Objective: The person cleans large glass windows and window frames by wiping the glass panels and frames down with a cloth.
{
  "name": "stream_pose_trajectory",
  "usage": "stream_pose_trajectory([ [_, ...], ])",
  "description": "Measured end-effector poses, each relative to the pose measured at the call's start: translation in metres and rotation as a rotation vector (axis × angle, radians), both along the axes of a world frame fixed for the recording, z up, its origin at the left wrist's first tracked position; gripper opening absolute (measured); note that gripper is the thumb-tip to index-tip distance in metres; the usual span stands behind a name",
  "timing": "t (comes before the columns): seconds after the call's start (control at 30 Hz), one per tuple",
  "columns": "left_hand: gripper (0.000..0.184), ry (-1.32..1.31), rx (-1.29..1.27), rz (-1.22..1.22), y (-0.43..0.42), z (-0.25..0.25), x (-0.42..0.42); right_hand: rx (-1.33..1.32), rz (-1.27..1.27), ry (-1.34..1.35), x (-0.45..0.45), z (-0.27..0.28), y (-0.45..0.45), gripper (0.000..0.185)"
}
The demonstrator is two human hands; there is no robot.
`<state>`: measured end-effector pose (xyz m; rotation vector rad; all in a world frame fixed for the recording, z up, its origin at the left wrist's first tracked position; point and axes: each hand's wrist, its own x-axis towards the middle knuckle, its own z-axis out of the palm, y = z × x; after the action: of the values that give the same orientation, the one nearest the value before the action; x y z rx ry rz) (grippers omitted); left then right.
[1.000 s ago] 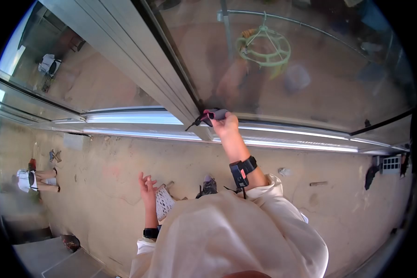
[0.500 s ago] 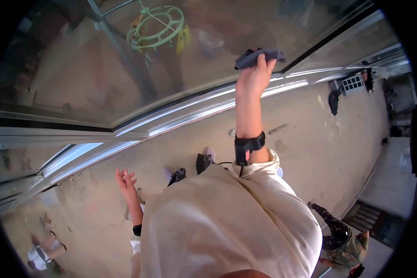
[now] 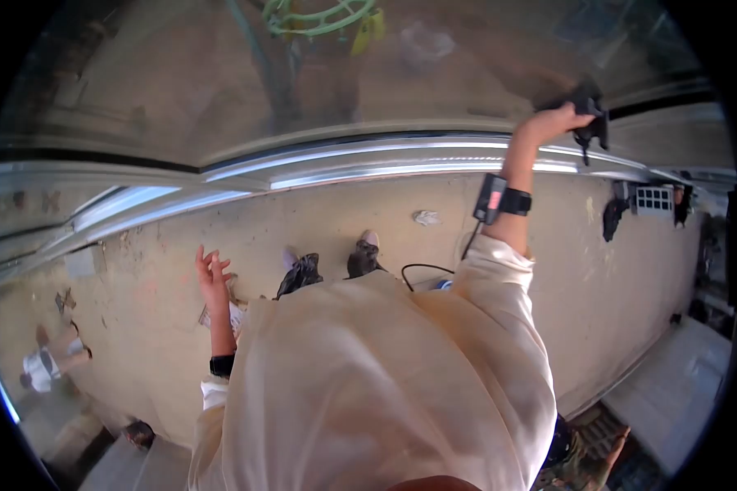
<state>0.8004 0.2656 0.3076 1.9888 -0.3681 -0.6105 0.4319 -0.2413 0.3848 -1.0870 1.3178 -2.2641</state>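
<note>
dark cloth (image 3: 590,113) in right grip (image 3: 567,119), glass pane (image 3: 196,82), tan floor (image 3: 434,192)

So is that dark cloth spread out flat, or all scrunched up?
Scrunched up. The dark cloth is bunched in the right hand, with uneven bits sticking out and hanging down.

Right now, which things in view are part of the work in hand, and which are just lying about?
In use:
- dark cloth, held in the right hand
- glass pane, beside it

Lying about:
- crumpled pale item on the floor
- dark heap
- pale crate
</note>
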Motion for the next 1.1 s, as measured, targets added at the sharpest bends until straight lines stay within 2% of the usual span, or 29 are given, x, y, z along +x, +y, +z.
stream_pose_trajectory([
  [0.1,0.054,0.015,0.036,0.033,-0.002,0.001,-0.010,0.146,0.027,-0.157,-0.038,-0.031,-0.025,0.050],
  [0.17,0.053,0.010,0.053,0.060,-0.004,0.000,-0.011,0.352,-0.028,-0.296,-0.005,-0.022,0.003,0.043],
  [0.2,0.053,0.013,0.047,0.044,-0.003,-0.001,-0.007,0.382,0.010,-0.389,0.003,-0.046,0.002,0.042],
  [0.3,0.052,-0.003,0.041,0.034,0.006,-0.005,0.009,0.390,0.106,-0.411,0.072,-0.092,0.040,0.046],
  [0.33,0.053,-0.001,0.034,0.030,0.012,-0.008,0.015,0.391,0.162,-0.428,0.110,-0.073,0.072,0.047],
  [0.43,0.053,0.010,0.024,0.056,0.039,-0.009,0.038,0.406,0.269,-0.389,0.199,-0.075,0.136,0.055],
  [0.47,0.053,0.027,0.010,0.059,0.045,-0.010,0.048,0.355,0.343,-0.341,0.231,-0.062,0.164,0.060],
  [0.53,0.052,0.046,0.006,0.100,0.064,-0.013,0.069,0.469,0.272,-0.048,0.284,-0.069,0.199,0.065],
  [0.6,0.052,0.070,0.010,0.144,0.088,-0.013,0.087,0.368,0.278,0.215,0.333,-0.052,0.239,0.070],
  [0.63,0.052,0.055,-0.001,0.171,0.099,-0.013,0.096,0.368,0.277,0.219,0.352,-0.052,0.254,0.070],
  [0.7,0.051,0.036,-0.011,0.200,0.120,-0.012,0.114,0.125,0.352,0.528,0.388,-0.056,0.279,0.075],
  [0.77,0.051,0.024,-0.022,0.237,0.134,-0.008,0.125,0.062,0.354,0.647,0.419,-0.077,0.299,0.063],
  [0.8,0.051,0.032,-0.025,0.227,0.141,-0.007,0.129,0.149,0.613,0.649,0.429,-0.091,0.310,0.049],
  [0.87,0.051,0.008,-0.025,0.206,0.145,-0.001,0.138,-0.168,0.554,0.954,0.439,-0.084,0.317,0.021],
  [0.9,0.052,-0.001,-0.014,0.195,0.140,0.006,0.138,-0.213,0.622,1.139,0.443,-0.100,0.318,0.016],
  [0.97,0.054,-0.022,0.012,0.167,0.140,-0.001,0.146,-0.328,0.736,1.182,0.442,-0.109,0.309,0.016],
  [1.03,0.055,-0.061,0.025,0.140,0.133,-0.001,0.146,-0.522,0.875,1.496,0.413,-0.114,0.277,0.030],
  [1.07,0.055,-0.059,0.036,0.127,0.125,0.005,0.141,-0.491,0.840,1.512,0.390,-0.111,0.262,0.030],
  [1.1,0.055,-0.057,0.030,0.099,0.119,0.004,0.135,-0.629,0.780,1.542,0.364,-0.105,0.246,0.030],
])
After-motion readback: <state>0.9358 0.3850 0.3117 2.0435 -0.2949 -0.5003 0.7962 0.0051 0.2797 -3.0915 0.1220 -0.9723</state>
